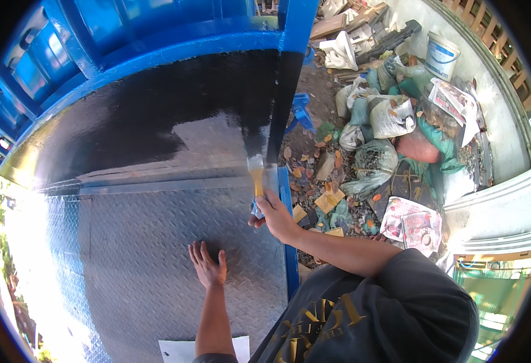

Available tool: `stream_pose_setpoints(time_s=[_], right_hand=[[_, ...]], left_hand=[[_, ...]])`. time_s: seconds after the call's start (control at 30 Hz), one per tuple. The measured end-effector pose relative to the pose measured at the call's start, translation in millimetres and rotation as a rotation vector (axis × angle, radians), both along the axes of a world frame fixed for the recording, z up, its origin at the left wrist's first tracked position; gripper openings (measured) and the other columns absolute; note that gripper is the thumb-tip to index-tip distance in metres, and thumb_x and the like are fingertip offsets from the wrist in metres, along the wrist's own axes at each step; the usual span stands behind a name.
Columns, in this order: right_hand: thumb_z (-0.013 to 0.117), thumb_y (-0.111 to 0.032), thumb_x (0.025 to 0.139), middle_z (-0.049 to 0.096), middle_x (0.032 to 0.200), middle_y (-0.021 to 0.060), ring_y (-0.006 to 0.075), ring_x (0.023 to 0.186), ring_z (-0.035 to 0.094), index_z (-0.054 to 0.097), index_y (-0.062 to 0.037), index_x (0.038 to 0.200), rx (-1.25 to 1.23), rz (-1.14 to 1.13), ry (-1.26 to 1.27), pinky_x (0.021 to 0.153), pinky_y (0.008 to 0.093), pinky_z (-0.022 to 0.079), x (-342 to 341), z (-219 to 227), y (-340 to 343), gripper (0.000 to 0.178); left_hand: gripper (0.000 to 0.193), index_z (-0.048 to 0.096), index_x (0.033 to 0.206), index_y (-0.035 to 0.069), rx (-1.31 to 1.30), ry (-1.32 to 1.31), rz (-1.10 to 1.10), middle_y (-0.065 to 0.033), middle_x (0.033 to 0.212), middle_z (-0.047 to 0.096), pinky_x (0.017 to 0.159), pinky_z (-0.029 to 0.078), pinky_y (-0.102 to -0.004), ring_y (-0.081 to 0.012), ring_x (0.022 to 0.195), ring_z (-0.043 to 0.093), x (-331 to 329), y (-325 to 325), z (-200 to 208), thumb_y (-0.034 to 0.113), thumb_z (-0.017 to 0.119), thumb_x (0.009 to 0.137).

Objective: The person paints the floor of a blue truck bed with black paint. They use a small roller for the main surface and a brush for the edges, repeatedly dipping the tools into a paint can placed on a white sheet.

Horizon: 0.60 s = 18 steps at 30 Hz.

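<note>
Your right hand (272,216) has its fingers clamped on the brush (257,176), bristles pointing far at the black panel (138,103), seemingly for reach. Your left hand (209,266), fingers slightly apart, apparently braces you on the ridged metal floor (138,248).

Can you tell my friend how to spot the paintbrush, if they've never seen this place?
Find the big grey bumpy metal plate, then the partly black panel just beyond it. Near that panel's right end, the person's right hand grips the paintbrush. Its yellowish handle sets it apart from the grey and black around it.
</note>
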State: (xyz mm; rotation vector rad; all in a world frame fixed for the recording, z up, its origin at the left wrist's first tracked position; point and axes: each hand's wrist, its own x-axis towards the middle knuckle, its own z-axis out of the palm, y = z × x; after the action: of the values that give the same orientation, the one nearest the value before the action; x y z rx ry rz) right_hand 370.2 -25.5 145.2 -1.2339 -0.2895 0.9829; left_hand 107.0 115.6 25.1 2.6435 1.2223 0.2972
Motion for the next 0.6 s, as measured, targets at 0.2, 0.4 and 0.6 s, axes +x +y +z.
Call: stream_pose_setpoints(time_s=[0.2,0.4,0.6], right_hand=[[0.046,-0.030,0.116,0.059,0.097,0.0042,0.0165,0.084,0.071,0.048,-0.0016,0.137,0.053,-0.071,-0.212,0.074,0.0293,0.053,17,40,0,0.036],[0.049,-0.031,0.115,0.058,0.093,0.0026,0.0113,0.083,0.066,0.051,-0.0005,0.132,0.148,-0.225,-0.413,0.072,0.0285,0.051,50,83,17,0.034],[0.049,-0.028,0.114,0.059,0.089,0.0039,0.0110,0.077,0.063,0.052,0.0005,0.130,0.092,-0.281,-0.440,0.070,0.0290,0.052,67,100,25,0.032]], left_hand=[[0.081,0.047,0.154,0.005,-0.030,0.018,0.016,-0.0198,0.166,0.037,0.127,0.030,-0.0538,-0.0417,0.159,0.023,-2,1,-2,0.065,0.053,0.100],[0.082,0.047,0.154,0.004,-0.043,0.016,0.018,-0.0207,0.166,0.037,0.128,0.029,-0.0530,-0.0421,0.159,0.023,0,0,2,0.066,0.052,0.100],[0.082,0.047,0.154,0.004,-0.034,0.011,0.015,-0.0211,0.166,0.037,0.128,0.028,-0.0530,-0.0422,0.159,0.023,-1,0,0,0.066,0.052,0.101]])
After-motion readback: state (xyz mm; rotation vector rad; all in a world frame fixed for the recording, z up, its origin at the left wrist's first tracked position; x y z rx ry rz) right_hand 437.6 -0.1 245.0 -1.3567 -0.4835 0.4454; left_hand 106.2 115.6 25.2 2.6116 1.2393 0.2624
